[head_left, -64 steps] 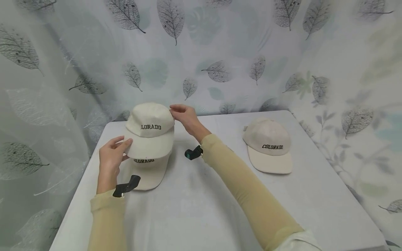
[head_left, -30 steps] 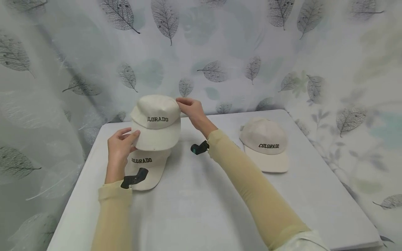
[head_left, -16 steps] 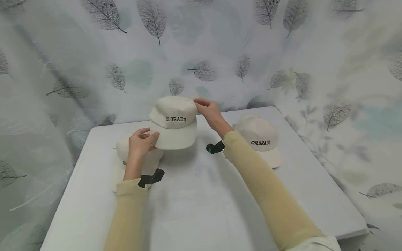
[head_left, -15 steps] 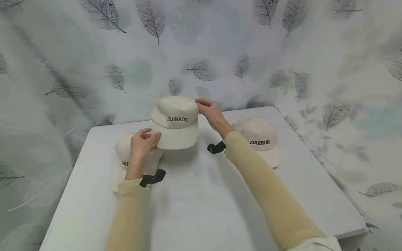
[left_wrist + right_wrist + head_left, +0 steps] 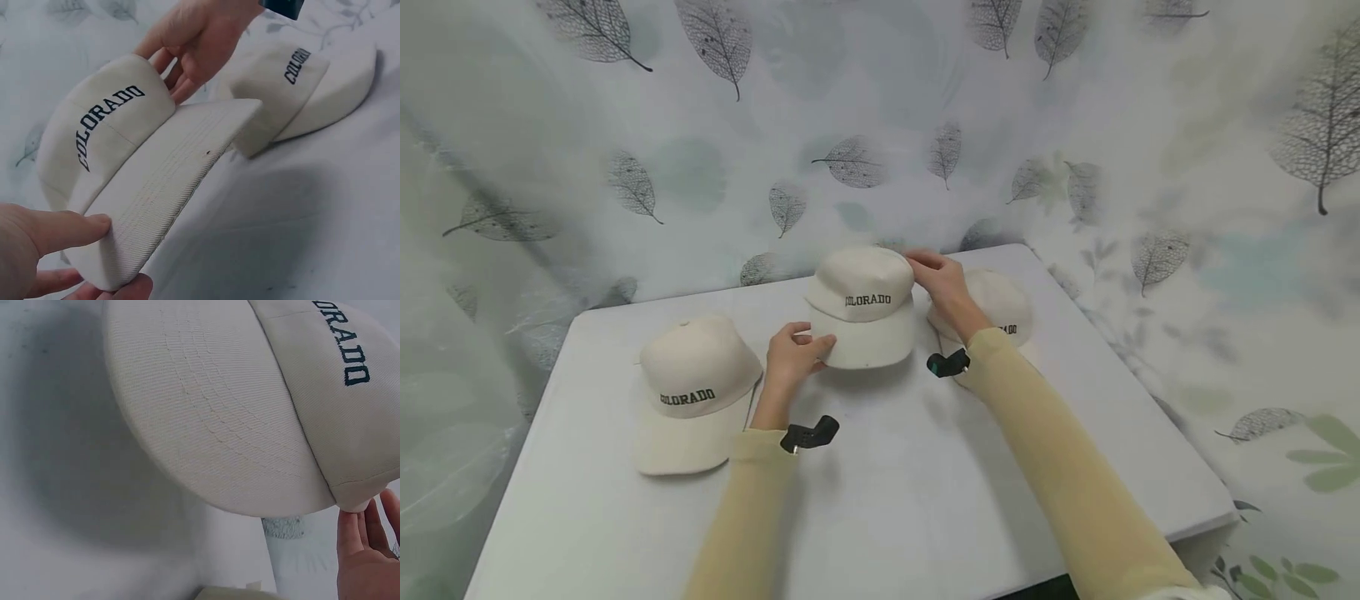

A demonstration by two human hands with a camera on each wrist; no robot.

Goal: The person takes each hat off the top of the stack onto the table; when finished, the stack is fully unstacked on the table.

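Note:
A cream baseball cap (image 5: pixel 867 279) with COLORADO stitched on its front is held above the back middle of the table. My left hand (image 5: pixel 793 357) pinches the left edge of its brim; in the left wrist view the thumb lies on top of the brim (image 5: pixel 172 172) and fingers sit beneath. At the crown's right side, my right hand (image 5: pixel 946 285) pinches the cloth, seen also in the right wrist view beside the cap (image 5: pixel 206 406). A second cream cap (image 5: pixel 696 362) lies at the left. A third cap (image 5: pixel 1000 304) lies at the right, partly hidden behind my right hand and sleeve.
The table (image 5: pixel 880 500) has a white cover. A leaf-print curtain (image 5: pixel 865 108) hangs close behind it and along the sides. Something dark (image 5: pixel 1037 590) shows at the front edge. Black cameras sit on both wrists.
Both hands have carried the held cap rightward from above the left cap to between the other two, lately slightly lower. The left cap is now uncovered; the right one is partly covered.

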